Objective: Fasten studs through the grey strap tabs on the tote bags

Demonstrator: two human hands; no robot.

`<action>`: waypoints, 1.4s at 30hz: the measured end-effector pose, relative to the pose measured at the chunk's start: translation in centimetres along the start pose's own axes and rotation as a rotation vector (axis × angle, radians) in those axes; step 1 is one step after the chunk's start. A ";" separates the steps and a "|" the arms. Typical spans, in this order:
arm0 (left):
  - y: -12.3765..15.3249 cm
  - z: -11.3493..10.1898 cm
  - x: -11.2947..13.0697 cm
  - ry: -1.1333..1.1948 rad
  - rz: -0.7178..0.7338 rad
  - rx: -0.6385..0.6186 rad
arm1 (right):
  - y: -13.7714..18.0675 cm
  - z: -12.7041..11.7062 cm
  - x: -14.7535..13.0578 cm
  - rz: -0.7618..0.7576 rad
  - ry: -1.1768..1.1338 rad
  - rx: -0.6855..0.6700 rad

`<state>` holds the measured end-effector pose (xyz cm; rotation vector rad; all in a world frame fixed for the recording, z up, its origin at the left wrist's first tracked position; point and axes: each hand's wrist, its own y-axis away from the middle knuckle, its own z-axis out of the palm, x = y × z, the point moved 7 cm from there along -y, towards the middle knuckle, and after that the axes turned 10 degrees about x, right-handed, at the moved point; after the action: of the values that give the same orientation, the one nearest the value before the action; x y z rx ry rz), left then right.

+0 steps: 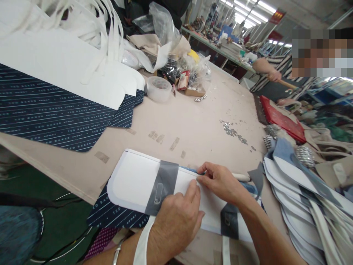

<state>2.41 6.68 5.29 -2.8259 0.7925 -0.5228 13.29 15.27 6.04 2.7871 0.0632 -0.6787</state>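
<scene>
In front of me a white panel (pixel 135 176) with rounded corners and two dark grey patches (pixel 166 180) lies on a navy printed fabric piece (pixel 118 213). My left hand (pixel 179 221) rests on the panel, its index and middle fingers stretched forward and the thumb apart. At the panel's far edge, my right hand (pixel 217 180) has thumb and index finger closed together on that edge, where a thin strip of blue shows. A white strap (pixel 143 241) passes over my left wrist. The panel's right part is partly hidden by my right forearm.
Stacked white panels with straps (pixel 292 206) lie to the right. Navy printed sheets (pixel 55 110) sit at the left under white pieces. A tape roll (pixel 159 88), plastic bags and small metal bits (pixel 231 130) are on the table. Across it, a person holds a wooden-handled tool (pixel 286 84).
</scene>
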 end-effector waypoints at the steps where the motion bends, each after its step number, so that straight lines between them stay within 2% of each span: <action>1: 0.0 0.1 -0.1 0.001 -0.009 -0.003 | 0.0 0.1 0.1 0.010 -0.005 -0.015; 5: 0.0 0.1 -0.1 -0.002 -0.022 0.007 | 0.0 0.4 0.6 0.077 -0.054 -0.088; 14: -0.2 0.0 -0.2 0.016 -0.055 -0.027 | -0.8 0.2 -0.5 -0.035 0.088 -0.058; 17: -0.2 0.2 -0.2 0.024 -0.064 -0.035 | -0.6 0.1 -0.2 -0.041 0.012 -0.080; 18: -0.3 0.2 -0.2 0.024 -0.067 -0.039 | -0.4 -0.2 0.2 -0.037 -0.044 -0.063; 20: -0.3 0.4 -0.1 0.028 -0.061 -0.054 | 0.0 -2.1 2.0 -0.008 -0.100 0.084; 22: -0.3 0.4 -0.1 0.037 -0.052 -0.067 | 0.8 -4.6 4.7 0.003 -0.002 0.308; 24: -0.4 0.3 -0.1 0.045 -0.054 -0.082 | 1.7 -6.1 7.2 -0.055 0.176 0.418; 26: -0.5 0.2 -0.1 0.047 -0.067 -0.100 | 2.5 -6.1 9.2 -0.145 0.281 0.386; 29: -0.7 0.2 -0.1 0.041 -0.067 -0.123 | 3.3 -5.4 11.0 -0.194 0.289 0.287; 33: -0.9 0.1 0.0 -0.001 -0.048 -0.095 | 3.6 -5.1 10.5 -0.216 0.282 0.257; 35: -0.9 -0.1 0.0 -0.014 -0.038 -0.065 | 3.6 -5.5 10.0 -0.209 0.275 0.284; 38: -0.8 -0.2 0.0 -0.026 -0.030 -0.042 | 4.1 -7.5 9.9 -0.097 0.094 0.498; 40: -0.7 -0.1 0.0 -0.032 -0.026 -0.044 | 5.1 -8.9 10.0 0.007 -0.258 0.709; 42: -0.6 0.0 0.1 -0.035 -0.028 -0.043 | 6.1 -9.2 9.8 0.074 -0.753 0.859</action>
<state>2.74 7.19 5.50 -2.8811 0.7687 -0.4643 26.72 11.70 10.92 2.9699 -0.6041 -2.0685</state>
